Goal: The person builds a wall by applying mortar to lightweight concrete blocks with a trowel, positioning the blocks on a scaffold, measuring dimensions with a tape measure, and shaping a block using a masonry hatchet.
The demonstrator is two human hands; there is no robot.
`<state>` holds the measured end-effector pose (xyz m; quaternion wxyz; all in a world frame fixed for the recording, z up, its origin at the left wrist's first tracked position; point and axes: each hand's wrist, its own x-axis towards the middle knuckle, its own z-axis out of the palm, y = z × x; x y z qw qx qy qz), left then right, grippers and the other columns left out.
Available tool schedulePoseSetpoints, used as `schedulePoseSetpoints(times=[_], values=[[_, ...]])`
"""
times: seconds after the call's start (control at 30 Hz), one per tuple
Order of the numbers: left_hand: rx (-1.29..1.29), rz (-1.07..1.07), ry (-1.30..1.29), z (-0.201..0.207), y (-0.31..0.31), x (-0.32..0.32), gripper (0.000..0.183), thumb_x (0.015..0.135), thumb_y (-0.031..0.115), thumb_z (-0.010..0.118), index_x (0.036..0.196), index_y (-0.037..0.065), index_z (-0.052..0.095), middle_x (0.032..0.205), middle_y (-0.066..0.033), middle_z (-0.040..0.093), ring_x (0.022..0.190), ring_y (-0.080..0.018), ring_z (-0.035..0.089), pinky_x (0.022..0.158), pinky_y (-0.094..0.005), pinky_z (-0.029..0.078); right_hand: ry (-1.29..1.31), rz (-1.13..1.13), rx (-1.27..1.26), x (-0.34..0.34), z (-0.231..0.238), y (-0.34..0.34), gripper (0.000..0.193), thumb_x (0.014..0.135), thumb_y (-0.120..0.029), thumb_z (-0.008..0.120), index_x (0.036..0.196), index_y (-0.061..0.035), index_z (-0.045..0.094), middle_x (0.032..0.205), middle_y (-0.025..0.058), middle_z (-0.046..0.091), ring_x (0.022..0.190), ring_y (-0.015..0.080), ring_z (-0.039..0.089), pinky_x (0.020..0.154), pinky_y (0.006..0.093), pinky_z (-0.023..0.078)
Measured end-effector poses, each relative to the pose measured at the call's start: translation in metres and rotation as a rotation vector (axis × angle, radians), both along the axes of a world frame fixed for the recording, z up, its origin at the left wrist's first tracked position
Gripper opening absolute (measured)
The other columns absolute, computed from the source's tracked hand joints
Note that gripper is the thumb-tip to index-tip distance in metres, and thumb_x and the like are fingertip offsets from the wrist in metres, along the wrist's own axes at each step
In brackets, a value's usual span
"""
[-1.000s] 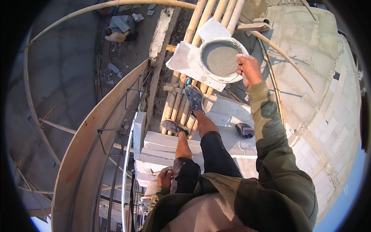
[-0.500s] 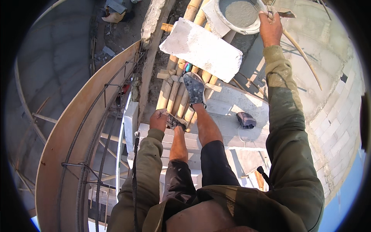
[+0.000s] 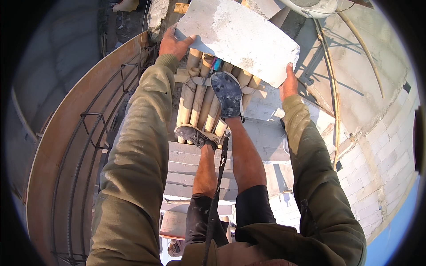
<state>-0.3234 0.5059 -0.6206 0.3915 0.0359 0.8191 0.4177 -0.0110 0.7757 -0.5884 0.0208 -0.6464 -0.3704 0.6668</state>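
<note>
A white lightweight concrete block [image 3: 242, 37] lies across the upper middle, tilted down to the right. My left hand [image 3: 174, 43] is closed on its left end, the thumb over the upper face. At the opposite end my right hand [image 3: 289, 83] grips the lower right corner, its fingers partly hidden behind the edge. Beneath the block runs a platform of lashed bamboo poles [image 3: 200, 104]. Both my feet, in dark shoes [image 3: 227, 94], stand on these poles.
A pale round tub [image 3: 313, 8] sits at the upper right, cut off by the picture's edge. To the left a curved plywood form [image 3: 46, 153] stands beside a steel rebar cage [image 3: 73, 195]. Slanting bamboo poles [image 3: 330, 84] and a block wall [image 3: 377, 173] are on the right.
My right hand has let go of the trowel-like tool by the mortar tub and moved down to the block. My left hand has risen from beside my foot. Both now grip the block.
</note>
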Motion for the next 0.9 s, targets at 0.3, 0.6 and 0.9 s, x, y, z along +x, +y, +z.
schedulePoseSetpoints(times=[0.3, 0.6, 0.9], values=[[-0.065, 0.211, -0.062, 0.043, -0.036, 0.038, 0.067, 0.074, 0.037, 0.091, 0.117, -0.004, 0.061, 0.109, -0.0186, 0.069, 0.093, -0.0287, 0.065, 0.086, -0.0394, 0.053, -0.22, 0.123, -0.022, 0.013, 0.084, 0.009, 0.085, 0.098, -0.047, 0.066, 0.157, 0.0027, 0.03, 0.156, 0.0185, 0.045, 0.144, 0.0307, 0.043, 0.12, 0.0486, 0.031], [-0.234, 0.447, -0.921, 0.166, -0.171, 0.123, 0.068, 0.085, 0.043, 0.081, 0.132, 0.0, 0.057, 0.116, -0.0159, 0.066, 0.097, -0.0276, 0.067, 0.086, -0.0445, 0.054, -0.22, 0.364, -0.202, -0.02, 0.2, 0.013, 0.059, 0.097, -0.04, 0.066, 0.13, 0.0085, 0.062, 0.125, 0.0205, 0.069, 0.109, 0.0319, 0.069, 0.093, 0.0414, 0.054], [-0.099, 0.949, -1.156, 0.454, -0.273, 0.212, 0.056, 0.086, 0.038, 0.076, 0.133, 0.016, 0.056, 0.128, -0.0133, 0.061, 0.113, -0.0333, 0.059, 0.09, -0.0542, 0.049, -0.306, 1.062, 0.036, -0.026, 0.308, -0.07, 0.058, 0.09, -0.044, 0.063, 0.122, 0.0034, 0.069, 0.131, 0.0311, 0.063, 0.123, 0.043, 0.061, 0.103, 0.0445, 0.047]])
